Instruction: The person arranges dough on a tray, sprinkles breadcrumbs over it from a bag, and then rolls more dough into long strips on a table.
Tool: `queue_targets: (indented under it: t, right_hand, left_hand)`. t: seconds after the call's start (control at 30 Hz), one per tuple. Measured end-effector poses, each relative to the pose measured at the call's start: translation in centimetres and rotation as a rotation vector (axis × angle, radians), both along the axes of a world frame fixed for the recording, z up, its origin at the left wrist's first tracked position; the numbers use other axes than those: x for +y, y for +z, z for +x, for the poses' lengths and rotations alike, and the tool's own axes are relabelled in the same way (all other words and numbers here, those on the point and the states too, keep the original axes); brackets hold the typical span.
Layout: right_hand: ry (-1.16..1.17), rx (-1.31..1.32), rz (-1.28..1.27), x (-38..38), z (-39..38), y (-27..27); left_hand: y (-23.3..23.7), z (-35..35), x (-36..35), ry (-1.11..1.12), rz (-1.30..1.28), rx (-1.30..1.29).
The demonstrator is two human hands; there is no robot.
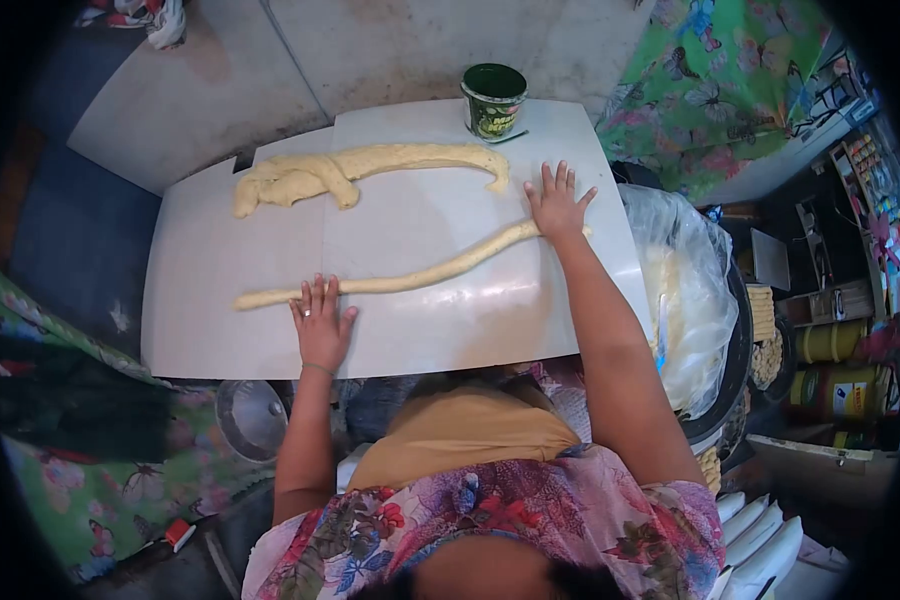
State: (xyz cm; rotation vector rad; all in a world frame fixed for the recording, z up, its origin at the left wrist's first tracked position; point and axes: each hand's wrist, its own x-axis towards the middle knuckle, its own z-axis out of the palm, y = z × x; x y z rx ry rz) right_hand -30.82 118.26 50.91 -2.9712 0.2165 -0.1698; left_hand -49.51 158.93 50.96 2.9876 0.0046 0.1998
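Note:
A long, thin rope of pale yellow dough runs across the white table, its right part angled up toward the far side. My left hand lies flat over the rope near its left end, fingers stretched out. Over the right end rests my right hand, palm down with the fingers spread; a small tip of dough shows beyond it. Farther back on the table is a thicker piece of dough, folded into a lump at its left.
At the table's far edge stands a dark green tub. A large container lined with clear plastic is close by on the right. Below the left front edge sits a metal basin. Shelves line the far right.

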Motion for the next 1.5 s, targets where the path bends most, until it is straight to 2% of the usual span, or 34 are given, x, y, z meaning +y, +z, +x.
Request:
queue_targets:
  t: [0.1,0.17,0.23,0.4,0.43,0.53,0.63,0.93,1.03,1.13,1.17,1.23,1.37,1.5]
  right_hand:
    - [0.1,-0.024,0.034,-0.3,-4.4,-0.8]
    - [0.241,0.088,-0.037,-1.0,-9.3,-0.4]
    - [0.29,-0.013,-0.013,-1.6,-14.8,-0.8]
    - [0.142,0.115,-0.07,0.8,-21.9,0.9]
    - [0.182,0.095,-0.049,1.9,-21.9,1.1]
    - [0.488,0.091,0.091,6.4,-20.1,1.8]
    - [0.63,0.014,0.111,11.0,-17.2,1.9]
    - [0.556,0.139,-0.005,13.6,-15.7,1.3]
    - [0.575,0.067,0.159,12.7,-16.0,0.3]
    - [0.48,-0.151,0.206,12.1,-16.3,-0.1]
    - [0.451,-0.107,0.11,11.9,-16.1,0.1]
    - [0.445,-0.005,-0.03,11.3,-14.4,0.4]
    - [0.309,0.116,-0.178,11.2,-7.4,1.5]
    - [0.069,0.021,-0.06,10.4,-1.1,0.4]
  left_hand:
    - [0.1,-0.1,0.8,-0.034,-0.064,0.022]
    - [0.1,-0.5,1.3,-0.048,-0.162,0.003]
    - [0.7,-1.5,2.4,-0.059,-0.274,-0.058]
    - [0.4,-4.2,7.3,0.07,-0.265,-0.098]
    - [0.3,-4.6,8.2,0.076,-0.252,-0.096]
    - [0.2,-4.2,9.6,0.056,-0.185,-0.08]
    - [0.0,-3.4,9.2,0.046,-0.123,-0.043]
    - [0.4,-3.5,9.4,0.056,-0.184,-0.061]
    - [0.7,-3.3,10.2,0.082,-0.224,-0.127]
    - [1.7,-2.3,11.6,0.051,-0.138,-0.048]
    - [1.7,-1.7,11.8,0.025,-0.069,-0.022]
    - [1.7,0.4,12.3,-0.033,0.071,0.028]
    - [0.9,7.7,13.7,-0.02,0.126,-0.023]
    - [0.0,14.1,14.4,0.102,0.008,-0.158]
